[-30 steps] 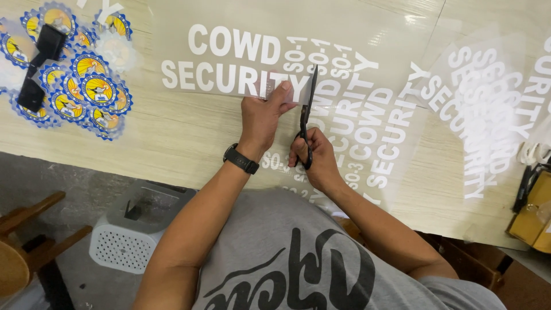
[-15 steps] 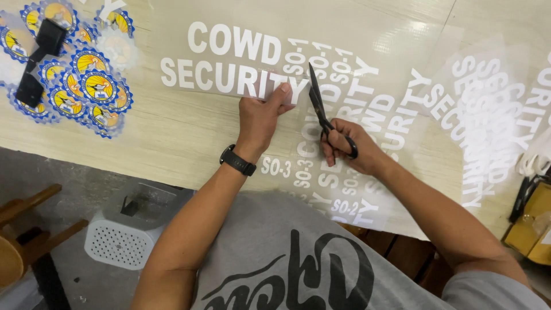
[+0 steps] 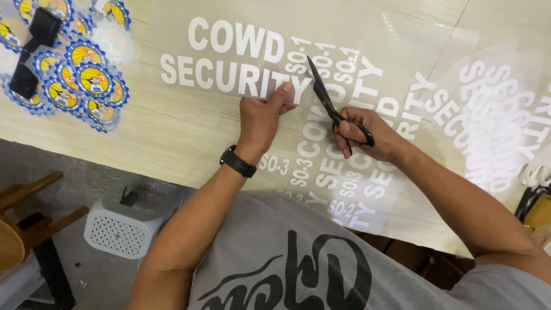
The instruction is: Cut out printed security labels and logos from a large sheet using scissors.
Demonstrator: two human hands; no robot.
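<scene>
My left hand [image 3: 261, 117] presses down and pinches the near edge of a clear transfer sheet with large white lettering [image 3: 229, 63] on the pale wooden table [image 3: 149, 135]. My right hand [image 3: 373, 135] grips black scissors [image 3: 327, 97], blades pointing away from me and resting on the film just right of my left thumb. A black watch sits on my left wrist [image 3: 237, 162]. More clear sheets with white lettering [image 3: 338, 172] lie overlapped under my right hand.
Round yellow-and-blue badge stickers [image 3: 80, 80] lie at the table's far left with two black clips [image 3: 34, 40] on them. A pile of lettered films [image 3: 493, 115] lies at right. On the floor stand a white perforated box [image 3: 120, 227] and a wooden stool [image 3: 23, 229].
My right hand with the scissors has moved right and away from me, and the blades now lie tilted on the film. My left hand stays on the sheet's edge.
</scene>
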